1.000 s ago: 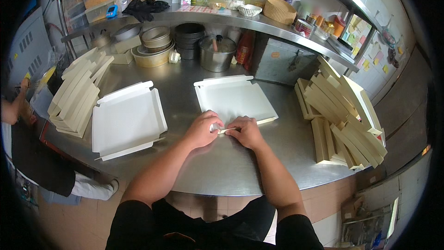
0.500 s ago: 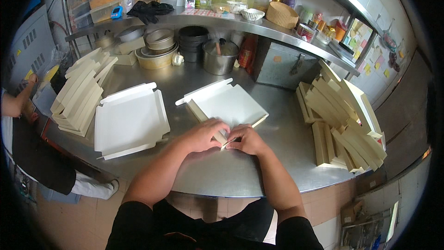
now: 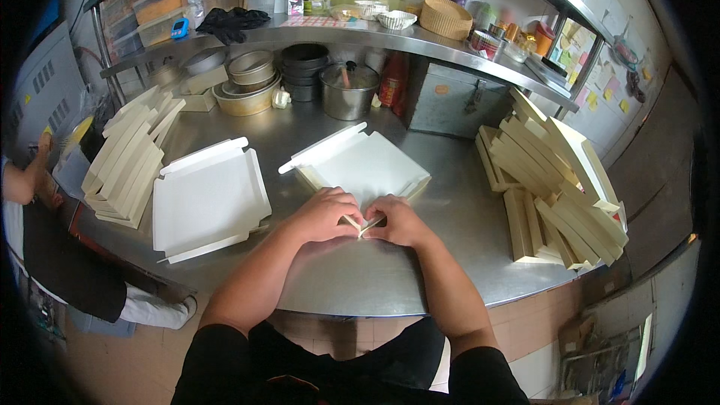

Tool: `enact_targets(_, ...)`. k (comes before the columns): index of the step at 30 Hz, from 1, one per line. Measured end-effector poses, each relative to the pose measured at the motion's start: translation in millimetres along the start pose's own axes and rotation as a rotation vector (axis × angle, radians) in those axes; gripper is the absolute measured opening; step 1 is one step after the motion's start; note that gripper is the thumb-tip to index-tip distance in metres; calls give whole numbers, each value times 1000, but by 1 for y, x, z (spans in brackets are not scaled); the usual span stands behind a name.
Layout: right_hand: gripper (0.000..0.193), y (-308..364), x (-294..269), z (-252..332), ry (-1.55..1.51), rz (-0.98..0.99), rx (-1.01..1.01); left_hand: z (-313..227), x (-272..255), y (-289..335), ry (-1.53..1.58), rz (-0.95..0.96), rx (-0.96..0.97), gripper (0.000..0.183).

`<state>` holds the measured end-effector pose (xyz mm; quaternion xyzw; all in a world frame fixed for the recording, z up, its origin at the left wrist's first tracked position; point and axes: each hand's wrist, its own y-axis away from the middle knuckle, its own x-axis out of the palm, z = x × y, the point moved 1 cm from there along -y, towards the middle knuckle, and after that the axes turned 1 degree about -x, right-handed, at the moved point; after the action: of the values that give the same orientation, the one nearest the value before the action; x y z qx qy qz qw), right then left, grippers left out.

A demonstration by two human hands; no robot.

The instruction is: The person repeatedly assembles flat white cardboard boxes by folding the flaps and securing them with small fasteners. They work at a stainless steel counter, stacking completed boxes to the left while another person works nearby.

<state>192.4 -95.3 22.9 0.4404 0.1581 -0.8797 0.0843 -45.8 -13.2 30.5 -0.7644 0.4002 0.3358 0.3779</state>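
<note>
A shallow cardboard box (image 3: 367, 161), white inside and cream outside, sits partly folded on the steel table in front of me. At its near corner my left hand (image 3: 328, 214) is closed on the left side wall. My right hand (image 3: 395, 220) pinches the near wall at that same corner, close to the left hand. Between the fingertips the two walls meet in a small point. The box's far left flap stands out unfolded. To the left lies a flat white box blank (image 3: 211, 199) with its edges partly creased up.
Stacked cream box pieces stand at the left (image 3: 127, 161) and the right (image 3: 559, 187) of the steel table (image 3: 337, 281). Behind are cake tins (image 3: 247, 94), a lidded pot (image 3: 349, 94) and a grey metal case (image 3: 457, 101), under a loaded shelf. Another person's arm (image 3: 26, 180) shows at far left.
Both hands have shifted slightly at the box's near corner, and the walls between the fingers now stand more upright and apart. The whole view has tilted a little.
</note>
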Motion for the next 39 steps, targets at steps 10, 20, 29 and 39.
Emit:
enact_targets(10, 46, 1, 2, -1, -96, 83, -28, -1, -3, -2, 74, 151, 20, 33)
enact_targets(20, 57, 2, 3, 8, -20, 136, -100, -20, -4, 2, 116, 333, -254, 39)
enact_targets(29, 42, 0, -1, 17, 7, 181, -35, -18, -3, 4, -10, 219, -41, 23)
enact_targets(39, 26, 1, 5, 8, -149, 1, -141, -7, -5, 4, 216, 161, -146, 26)
